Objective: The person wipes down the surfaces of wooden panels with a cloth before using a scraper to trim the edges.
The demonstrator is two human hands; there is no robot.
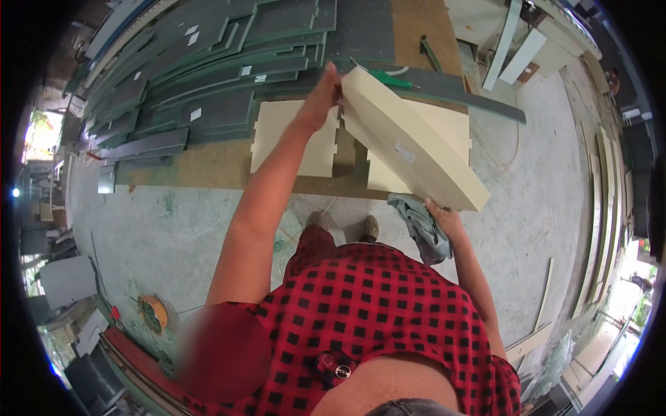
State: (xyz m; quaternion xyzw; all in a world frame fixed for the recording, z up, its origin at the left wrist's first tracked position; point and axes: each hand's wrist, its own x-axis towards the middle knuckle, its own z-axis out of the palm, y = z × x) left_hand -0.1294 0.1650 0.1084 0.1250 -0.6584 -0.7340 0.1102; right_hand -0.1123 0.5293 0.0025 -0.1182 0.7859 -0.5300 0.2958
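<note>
A long cream box-like piece [409,139], with a small label on its side, is tilted diagonally above the workbench. My left hand [323,100] grips its far left end, fingers partly hidden behind the edge. At the near right end, my right hand [444,216] holds the lower edge. A grey cloth [420,229] hangs from that same hand. Beneath the piece lie two flat cream panels with small notches: the left panel [295,142] and the right panel [454,125], which is partly covered. Just behind the piece is a green-handled tool [390,79].
Stacked dark grey panels [208,83] cover the left and back of the brown workbench [208,166]. One dark strip [492,104] juts past its right edge. Long cream boards [603,208] lie on the floor at right. An orange object [152,313] sits on the floor at left.
</note>
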